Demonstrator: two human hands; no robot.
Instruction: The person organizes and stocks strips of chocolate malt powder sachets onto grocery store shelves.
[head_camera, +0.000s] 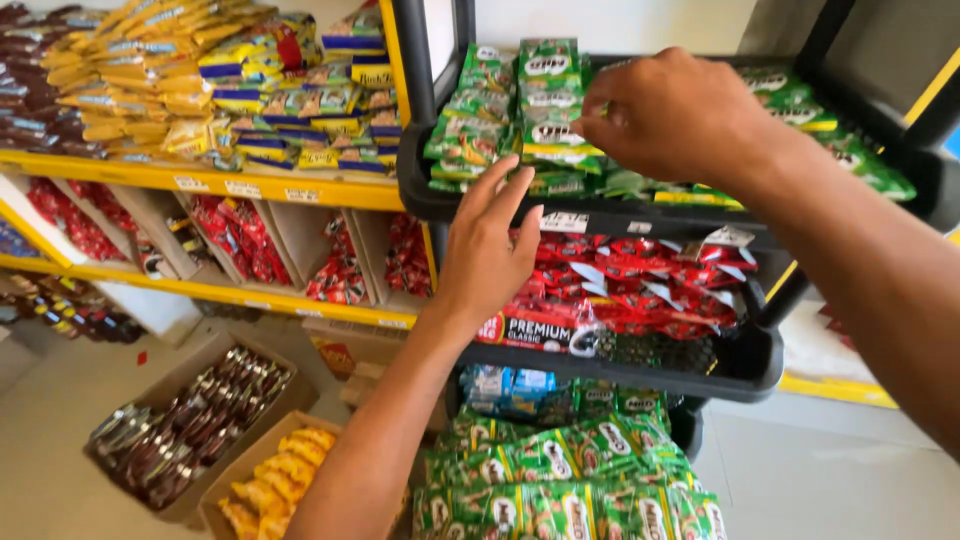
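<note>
- Two bare hands work at a black plastic rack (600, 215), which has trays one above the other.
- The right hand (675, 115) is over the top tray of the rack; its fingers are bent and close together, with the fingertips pinching the edge of a green sachet (555, 135) in the stack there. How firm the grip is, I cannot tell.
- The left hand (487, 250) is in front of the rack, just below the lip of the top tray. It is open wide with the fingers stretched upward, and it holds nothing; the fingertips reach the front edge of the tray, near the green sachets.
- More green sachets (850, 140) lie along the right part of the same top tray.
- On the middle tray of the rack, red sachets (650, 285) are piled, partly behind the left hand.
- Below the rack's middle tray, many green packets (570, 480) hang or stand in a thick bunch, with some blue packets (510, 385) just above them.
- To the left of the rack is a yellow shelf (250, 185) with yellow and blue packets (290, 100) on top and red packets (235, 240) in the compartments under it.
- On the floor, left of the rack and lower, are two cardboard boxes: one box (180, 345) with dark shiny packets and one carton (235, 470) with yellow packets.
</note>
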